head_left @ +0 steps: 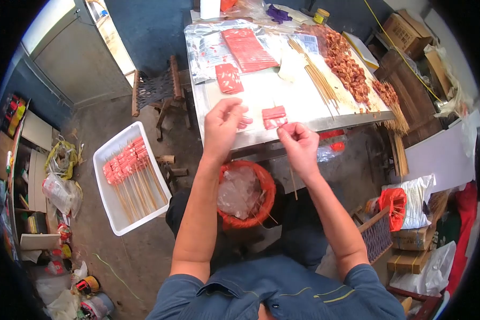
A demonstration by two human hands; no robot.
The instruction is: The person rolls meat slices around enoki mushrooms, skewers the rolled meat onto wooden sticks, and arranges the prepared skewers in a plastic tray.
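My right hand [300, 143] is closed on a wooden skewer [294, 184], whose lower end hangs below the hand. Red and white meat slices [274, 117] sit on the skewer's upper part, just over the table's front edge. To the left, my left hand [226, 124] is raised near the edge with its fingers curled; a small reddish piece shows at the fingertips. Beyond it lie a small stack of meat slices [229, 78] and a larger slab of sliced meat [248, 49] on silver foil wrap [202, 53]. Bare skewers [317, 76] lie at the table's middle.
Chopped brown-red meat [346, 66] runs along the table's right side. A white tray [102, 188] of finished skewers [130, 165] stands on the floor at left. Below the table edge is a red-lined bucket [270, 186]. A stool [156, 90] stands behind the tray.
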